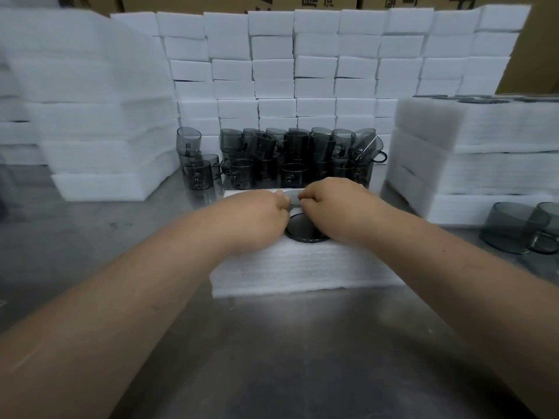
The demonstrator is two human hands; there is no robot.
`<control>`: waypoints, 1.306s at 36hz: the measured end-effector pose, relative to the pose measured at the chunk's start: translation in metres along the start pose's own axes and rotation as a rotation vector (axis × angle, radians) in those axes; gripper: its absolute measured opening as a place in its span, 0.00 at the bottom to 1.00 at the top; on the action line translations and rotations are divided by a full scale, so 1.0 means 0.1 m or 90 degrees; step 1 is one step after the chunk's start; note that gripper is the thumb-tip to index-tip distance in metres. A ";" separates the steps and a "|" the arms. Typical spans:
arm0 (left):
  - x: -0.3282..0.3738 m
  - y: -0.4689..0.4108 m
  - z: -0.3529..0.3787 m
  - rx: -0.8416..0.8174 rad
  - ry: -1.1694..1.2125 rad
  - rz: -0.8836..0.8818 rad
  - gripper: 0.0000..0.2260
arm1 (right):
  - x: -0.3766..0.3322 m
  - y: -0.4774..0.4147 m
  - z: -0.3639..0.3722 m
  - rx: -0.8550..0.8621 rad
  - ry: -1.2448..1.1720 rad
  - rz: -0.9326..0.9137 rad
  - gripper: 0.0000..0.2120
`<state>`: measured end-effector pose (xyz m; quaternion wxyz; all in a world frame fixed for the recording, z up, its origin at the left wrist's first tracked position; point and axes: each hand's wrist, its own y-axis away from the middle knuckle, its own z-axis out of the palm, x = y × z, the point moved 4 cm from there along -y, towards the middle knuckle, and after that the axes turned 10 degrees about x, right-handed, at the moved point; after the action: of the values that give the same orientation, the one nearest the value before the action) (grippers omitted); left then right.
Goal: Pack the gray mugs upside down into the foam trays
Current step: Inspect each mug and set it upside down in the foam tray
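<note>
left hand (257, 210) and right hand (332, 204) together, fingers curled, pinching far mug (291, 197) set base-up in foam tray (302, 267); axis vertical, dead centre between both hands, equally near; seated mug (305, 230) just nearer, between wrists; loose mugs (272, 158) beyond

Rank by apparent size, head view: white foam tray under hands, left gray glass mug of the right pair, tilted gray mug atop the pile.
1. White foam tray
2. Left gray glass mug of right pair
3. Tilted gray mug; farther back, real size may match
</note>
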<state>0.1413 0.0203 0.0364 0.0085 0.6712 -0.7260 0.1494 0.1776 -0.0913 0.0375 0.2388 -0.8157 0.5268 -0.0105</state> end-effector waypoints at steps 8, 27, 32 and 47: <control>-0.02 -0.02 0.03 -0.002 -0.006 0.006 0.19 | 0.01 -0.02 0.02 0.015 -0.004 -0.022 0.14; -0.15 -0.67 -0.17 0.171 0.102 -0.085 0.06 | 0.01 0.00 0.00 0.014 -0.036 -0.034 0.14; -0.17 -1.10 -0.02 0.088 0.082 -0.049 0.19 | 0.01 0.01 0.01 0.017 -0.033 -0.042 0.14; 0.00 -1.59 0.44 -0.058 -0.170 -0.026 0.07 | -0.01 0.00 0.00 0.010 -0.034 -0.060 0.14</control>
<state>0.3051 0.0013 0.0276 -0.0547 0.6988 -0.7128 0.0255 0.1772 -0.0908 0.0374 0.2582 -0.8378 0.4810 -0.0041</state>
